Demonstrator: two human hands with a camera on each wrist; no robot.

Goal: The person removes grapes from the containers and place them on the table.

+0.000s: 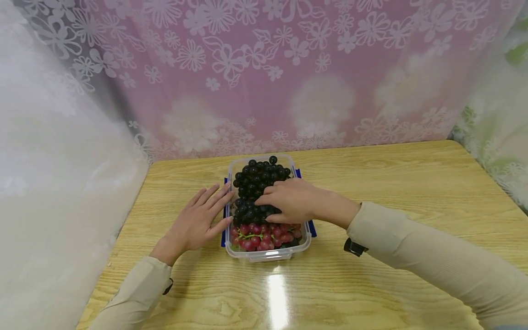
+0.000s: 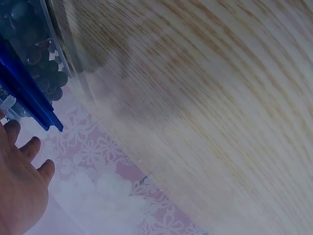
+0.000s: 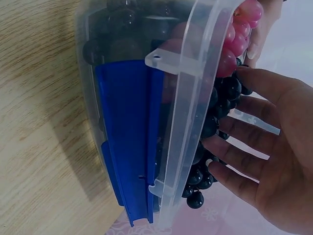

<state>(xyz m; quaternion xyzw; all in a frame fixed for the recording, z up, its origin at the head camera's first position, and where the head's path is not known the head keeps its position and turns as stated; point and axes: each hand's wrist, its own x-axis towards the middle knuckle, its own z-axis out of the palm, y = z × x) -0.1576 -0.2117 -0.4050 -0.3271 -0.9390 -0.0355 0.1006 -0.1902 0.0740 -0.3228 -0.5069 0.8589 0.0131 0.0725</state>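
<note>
A clear plastic box point(image 1: 270, 253) with blue side latches point(image 3: 128, 132) stands on the table. Black grapes point(image 1: 257, 176) are heaped above its rim at the far and middle part. Red grapes point(image 1: 257, 240) on green stems lie along the near end. My right hand point(image 1: 294, 201) reaches over the box from the right, its spread, slightly bent fingers resting on the black grapes; the right wrist view shows the fingertips against them. My left hand point(image 1: 198, 222) lies along the box's left side, fingers extended, tips right at the rim.
The wooden table point(image 1: 371, 174) extends around the box, widest to the right. A pink flowered curtain point(image 1: 247, 91) hangs behind its far edge. White sheeting point(image 1: 62, 160) hangs at the left, and a green-patterned cloth point(image 1: 501, 137) at the right.
</note>
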